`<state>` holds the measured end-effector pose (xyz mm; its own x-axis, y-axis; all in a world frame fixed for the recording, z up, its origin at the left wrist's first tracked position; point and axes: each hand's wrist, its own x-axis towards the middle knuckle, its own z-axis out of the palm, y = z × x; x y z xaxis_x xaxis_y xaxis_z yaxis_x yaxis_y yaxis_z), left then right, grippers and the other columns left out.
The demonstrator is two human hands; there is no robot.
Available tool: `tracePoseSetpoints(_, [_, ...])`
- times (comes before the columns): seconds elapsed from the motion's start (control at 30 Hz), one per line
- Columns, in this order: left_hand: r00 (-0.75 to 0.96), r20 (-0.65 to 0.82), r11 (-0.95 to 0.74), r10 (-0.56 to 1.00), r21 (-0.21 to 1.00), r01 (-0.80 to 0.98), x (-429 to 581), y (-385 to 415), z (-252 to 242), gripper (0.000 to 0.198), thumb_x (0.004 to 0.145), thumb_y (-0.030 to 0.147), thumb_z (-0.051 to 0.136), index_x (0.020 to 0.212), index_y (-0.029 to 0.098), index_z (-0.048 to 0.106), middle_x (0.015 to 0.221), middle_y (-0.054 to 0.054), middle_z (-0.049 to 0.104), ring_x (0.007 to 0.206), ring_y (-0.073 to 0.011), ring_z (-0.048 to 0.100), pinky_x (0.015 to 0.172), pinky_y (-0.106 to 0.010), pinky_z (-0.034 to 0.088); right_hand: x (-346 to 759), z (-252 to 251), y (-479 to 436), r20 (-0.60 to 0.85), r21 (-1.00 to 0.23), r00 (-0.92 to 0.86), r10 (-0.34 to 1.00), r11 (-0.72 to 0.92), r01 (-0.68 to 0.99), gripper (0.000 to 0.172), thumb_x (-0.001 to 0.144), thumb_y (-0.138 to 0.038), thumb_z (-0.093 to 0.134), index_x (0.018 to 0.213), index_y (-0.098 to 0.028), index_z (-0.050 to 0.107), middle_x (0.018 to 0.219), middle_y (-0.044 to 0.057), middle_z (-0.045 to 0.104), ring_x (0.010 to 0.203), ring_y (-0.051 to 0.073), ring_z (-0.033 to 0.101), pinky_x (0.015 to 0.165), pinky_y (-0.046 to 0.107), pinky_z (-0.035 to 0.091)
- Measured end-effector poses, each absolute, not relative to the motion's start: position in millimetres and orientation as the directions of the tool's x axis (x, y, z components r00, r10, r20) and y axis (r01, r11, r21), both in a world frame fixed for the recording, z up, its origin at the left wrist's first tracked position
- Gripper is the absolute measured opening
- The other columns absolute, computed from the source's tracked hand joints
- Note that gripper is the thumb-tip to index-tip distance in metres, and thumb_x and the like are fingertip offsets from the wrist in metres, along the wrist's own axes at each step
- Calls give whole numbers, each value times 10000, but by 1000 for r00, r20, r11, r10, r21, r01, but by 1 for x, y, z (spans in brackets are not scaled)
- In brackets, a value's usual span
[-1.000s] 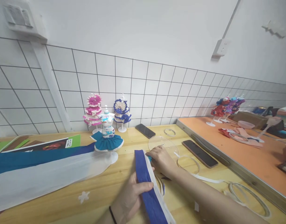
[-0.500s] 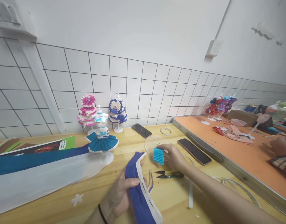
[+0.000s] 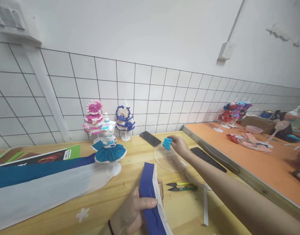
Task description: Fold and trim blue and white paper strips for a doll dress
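Observation:
My left hand grips a purple strip with a white edge, thumb on top, at the bottom centre. Fingers of my right hand pinch a small pleated blue piece above a clear round disc. Thread snips with a yellow and green handle lie right of the strip. Tweezers show partly behind my left hand. A small mannequin in a teal skirt stands to the left, beside a long teal and white fabric.
Two phones lie on the wooden table. Behind stand pink and purple-trimmed dressed figures. On the right, an orange table holds more dressed figures and tape; another person's hand is blurred at its edge.
My right hand has moved up and away with the blue piece, uncovering more of the disc. The purple strip is held more upright, and the view has shifted slightly.

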<state>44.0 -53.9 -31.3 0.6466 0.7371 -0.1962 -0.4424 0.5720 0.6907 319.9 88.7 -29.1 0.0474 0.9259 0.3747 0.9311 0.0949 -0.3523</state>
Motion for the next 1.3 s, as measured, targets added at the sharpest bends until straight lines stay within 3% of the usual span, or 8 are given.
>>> tracePoseSetpoints(0.2, [655, -167, 560, 737, 694, -453, 44, -53, -32, 439, 469, 140, 769, 898, 178, 679, 692, -10, 645, 611, -143, 583, 659, -270, 458, 322, -36, 82, 309, -178, -178, 934, 240, 954, 244, 887, -292, 520, 1095, -168, 548, 1113, 65, 566, 937, 193, 574, 801, 402, 482])
tracePoseSetpoints(0.33, [657, -190, 568, 730, 704, -426, 42, -54, -33, 445, 499, 143, 761, 935, 176, 677, 708, -16, 650, 627, -146, 587, 672, -274, 462, 340, -35, 68, 306, -116, -205, 930, 250, 961, 262, 883, -293, 526, 1117, -177, 539, 1166, 73, 538, 989, 210, 551, 838, 426, 460])
tracePoseSetpoints(0.53, [615, -186, 539, 767, 705, -460, 44, -52, -36, 469, 497, 137, 766, 953, 196, 675, 756, -24, 662, 675, -162, 597, 706, -292, 469, 333, -21, 19, 351, -154, -197, 915, 264, 952, 265, 903, -187, 415, 1129, -148, 548, 1098, 131, 575, 991, 235, 544, 835, 408, 443])
tracePoseSetpoints(0.77, [542, -133, 458, 830, 717, -526, 44, -49, -35, 656, 620, 120, 698, 1230, 265, 505, 962, -32, 665, 739, -176, 608, 698, -321, 493, 288, -6, -63, 216, -203, -445, 869, 486, 850, 253, 896, -200, 413, 1002, -238, 639, 913, 46, 662, 865, 187, 571, 755, 304, 442])
tracePoseSetpoints(0.97, [511, -98, 393, 854, 764, -511, 46, -52, -36, 753, 625, 143, 705, 1310, 242, 410, 1123, -75, 630, 1000, -265, 571, 838, -380, 465, 290, -6, -77, 214, -222, -431, 877, 473, 852, 247, 897, -195, 404, 952, -216, 643, 864, 55, 659, 847, 204, 547, 734, 320, 415])
tracePoseSetpoints(1.17, [420, -38, 262, 907, 831, -491, 49, -46, -47, 723, 628, 208, 729, 1289, 222, 436, 1116, -75, 638, 1081, -280, 536, 912, -382, 428, 294, -27, -83, 189, -7, -437, 880, 446, 895, 212, 878, -185, 452, 1038, -190, 590, 881, 82, 636, 826, 230, 550, 707, 338, 399])
tracePoseSetpoints(1.3, [400, -30, 208, 916, 888, -410, 51, -44, -53, 667, 632, 231, 731, 1247, 219, 471, 1059, -58, 657, 1081, -271, 535, 906, -370, 433, 293, -40, -81, 180, 8, -428, 886, 434, 901, 263, 909, -133, 363, 1037, -184, 587, 845, 87, 621, 784, 227, 546, 703, 348, 400])
